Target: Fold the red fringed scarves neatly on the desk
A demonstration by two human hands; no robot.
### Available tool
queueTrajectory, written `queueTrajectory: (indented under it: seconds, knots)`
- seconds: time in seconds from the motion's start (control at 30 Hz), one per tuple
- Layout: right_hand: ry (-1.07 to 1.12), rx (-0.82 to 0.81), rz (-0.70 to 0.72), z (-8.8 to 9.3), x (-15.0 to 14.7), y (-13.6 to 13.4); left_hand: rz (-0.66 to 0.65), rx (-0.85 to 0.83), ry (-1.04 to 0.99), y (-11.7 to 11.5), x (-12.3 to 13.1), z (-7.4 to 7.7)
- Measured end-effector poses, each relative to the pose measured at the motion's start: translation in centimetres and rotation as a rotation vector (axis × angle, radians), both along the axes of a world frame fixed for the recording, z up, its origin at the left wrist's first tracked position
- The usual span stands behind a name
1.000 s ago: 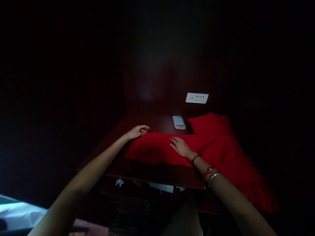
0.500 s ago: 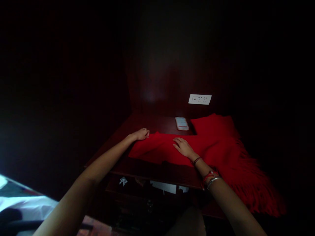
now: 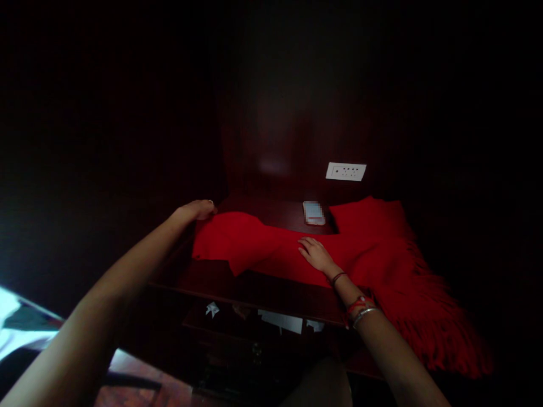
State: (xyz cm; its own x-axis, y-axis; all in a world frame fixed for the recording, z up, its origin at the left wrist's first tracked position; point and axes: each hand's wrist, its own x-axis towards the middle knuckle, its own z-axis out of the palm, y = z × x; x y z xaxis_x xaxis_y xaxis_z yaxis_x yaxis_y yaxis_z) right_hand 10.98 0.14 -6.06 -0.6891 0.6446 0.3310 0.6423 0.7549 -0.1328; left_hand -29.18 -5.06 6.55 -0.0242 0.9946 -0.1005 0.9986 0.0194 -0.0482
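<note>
A red fringed scarf (image 3: 373,249) lies across a dark wooden table (image 3: 254,285) in a dim room. My left hand (image 3: 198,210) is closed on the scarf's left end and holds it raised above the table's left edge. My right hand (image 3: 316,253) lies flat on the middle of the scarf with its fingers stretched out, pressing the cloth down. The fringed right end hangs over the table's right side. Several bracelets sit on my right wrist.
A phone (image 3: 314,212) lies on the table behind the scarf. A white socket plate (image 3: 345,171) is on the dark back wall. Bits of white paper (image 3: 280,321) lie on a shelf under the tabletop. A pale cloth surface (image 3: 11,325) shows at far left.
My left hand has closed on the scarf's left end and pulled it up and to the left, stretching the cloth. My right hand has stayed flat on the scarf.
</note>
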Motion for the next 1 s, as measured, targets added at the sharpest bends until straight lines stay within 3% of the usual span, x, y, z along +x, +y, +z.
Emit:
queueTrajectory:
  seconds: [0.07,0.13,0.23,0.3,0.4,0.53,0.63,0.7,0.87,1.0]
  knots:
    - [-0.004,0.011,0.000,0.0,0.1,0.1,0.129,-0.015,0.096,-0.6,-0.3,0.1]
    - [-0.002,0.017,-0.001,-0.1,0.1,0.1,0.166,0.040,0.122,-1.1,0.5,-1.0]
    - [-0.004,0.018,0.003,-0.2,0.0,0.0,0.152,0.060,0.077,-1.6,2.3,-4.4]
    - [-0.013,0.014,-0.001,-0.1,-0.1,-0.2,0.166,-0.023,0.004,-1.9,2.7,-6.9]
    - [-0.059,-0.004,0.027,0.8,0.1,-0.1,0.199,-0.087,-0.014,-2.5,2.0,-8.9]
    - [-0.153,0.023,0.000,4.4,2.7,1.6,0.225,-0.064,0.031,-2.3,2.3,-7.8]
    - [-0.303,-0.057,-0.151,7.6,6.8,3.7,0.094,0.071,0.023,-1.2,6.1,-6.0]
    - [-0.378,-0.119,-0.205,9.0,9.9,4.8,-0.089,0.171,-0.028,0.0,10.0,-5.2]
    - [-0.404,-0.147,-0.272,9.3,15.4,5.1,-0.478,0.107,-0.192,3.5,19.7,-5.2]
    - [-0.354,-0.116,-0.287,8.3,16.7,4.5,-0.549,-0.002,-0.182,6.0,24.0,-6.4]
